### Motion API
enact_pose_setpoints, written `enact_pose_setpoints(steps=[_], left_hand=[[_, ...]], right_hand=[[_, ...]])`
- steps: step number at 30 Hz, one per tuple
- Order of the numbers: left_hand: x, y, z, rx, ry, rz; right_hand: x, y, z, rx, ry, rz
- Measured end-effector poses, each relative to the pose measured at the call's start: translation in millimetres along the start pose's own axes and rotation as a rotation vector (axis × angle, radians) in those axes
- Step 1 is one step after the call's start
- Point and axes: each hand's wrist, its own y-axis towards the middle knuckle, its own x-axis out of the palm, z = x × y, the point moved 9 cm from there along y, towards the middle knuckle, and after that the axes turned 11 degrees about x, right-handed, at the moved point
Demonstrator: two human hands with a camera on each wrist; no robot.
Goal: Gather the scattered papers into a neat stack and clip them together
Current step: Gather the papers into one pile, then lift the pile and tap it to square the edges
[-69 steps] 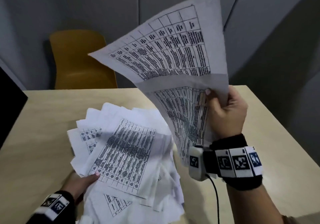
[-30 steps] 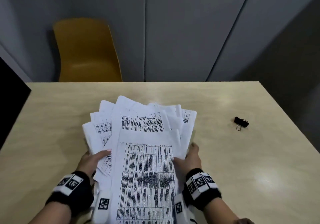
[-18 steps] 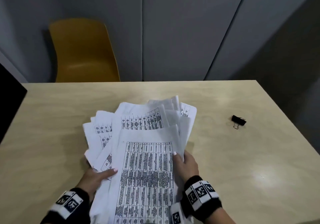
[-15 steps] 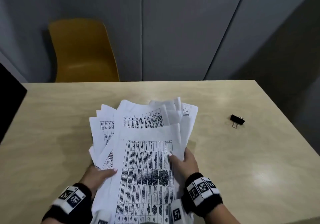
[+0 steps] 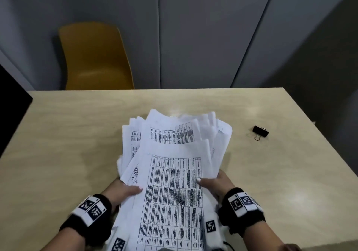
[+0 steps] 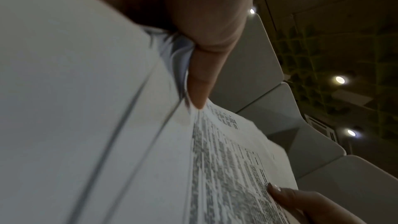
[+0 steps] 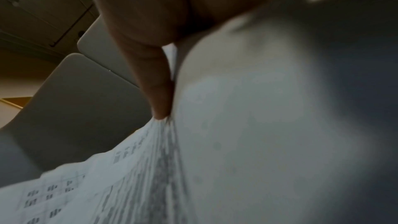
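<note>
One loose pile of printed papers (image 5: 172, 183) is held above the near middle of the desk (image 5: 64, 144). The sheets are fanned and not yet squared; at least five separate top edges can be counted at the far end, but the full number cannot be told. The near end of the pile is cut off by the lower border of the head view.

Two hands are seen. The left hand (image 5: 124, 189) grips the left edge of the pile, with the thumb laid on top and the other fingers hidden under the sheets. The right hand (image 5: 217, 183) grips the right edge in the same way, thumb on the top sheet. In both wrist views only one thumb against the paper edges is shown, and the print is blurred and cannot be read.

One black binder clip (image 5: 260, 131) is lying on the desk to the right, well apart from the pile and touched by neither hand.

One yellow chair (image 5: 95, 58) is placed behind the far edge of the desk, before the grey wall panels (image 5: 203, 33).
</note>
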Motion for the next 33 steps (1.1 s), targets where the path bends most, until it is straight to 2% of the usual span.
enact_pose_setpoints(steps=[2,4,6,7,10,13,17,20,22,24,26,29,31,33], left_hand=[[12,0,3,-0.007,-0.014,-0.015],[20,0,5,-0.039,-0.174,-0.001],[19,-1,4,-0.093,-0.345,0.025],[15,0,3,-0.099,-0.361,0.042],[4,-5,-7,-0.153,-0.075,0.099],[0,-3,-20,-0.161,0.27,0.118],[8,-7,1,0.014,0.319,0.206],[11,-14,51,0.223,0.133,0.209],[12,-21,97,0.381,0.034,0.204],[6,-30,145,0.551,0.057,0.198],[-2,-36,184,0.674,0.096,0.165],[-10,-38,210,0.755,0.132,0.098],[-14,-38,205,0.719,0.115,0.081],[-14,-36,185,0.655,0.143,0.079]], right_hand=[[-17,2,8,0.002,-0.037,0.053],[-31,5,16,0.018,-0.035,0.06],[-37,4,19,0.043,-0.064,0.004],[-37,3,18,0.048,-0.067,-0.04],[-32,-1,12,0.043,-0.041,-0.143],[-18,-4,6,0.031,-0.106,-0.168],[-14,-1,-2,-0.001,-0.151,0.003],[-14,-18,-36,-0.106,0.004,0.047],[-15,-41,-79,-0.24,0.135,-0.004],[-14,-65,-127,-0.412,0.234,-0.123],[-17,-83,-164,-0.562,0.236,-0.169],[-19,-86,-184,-0.629,0.272,-0.205],[-14,-82,-179,-0.596,0.229,-0.207],[-8,-68,-160,-0.535,0.141,-0.151]])
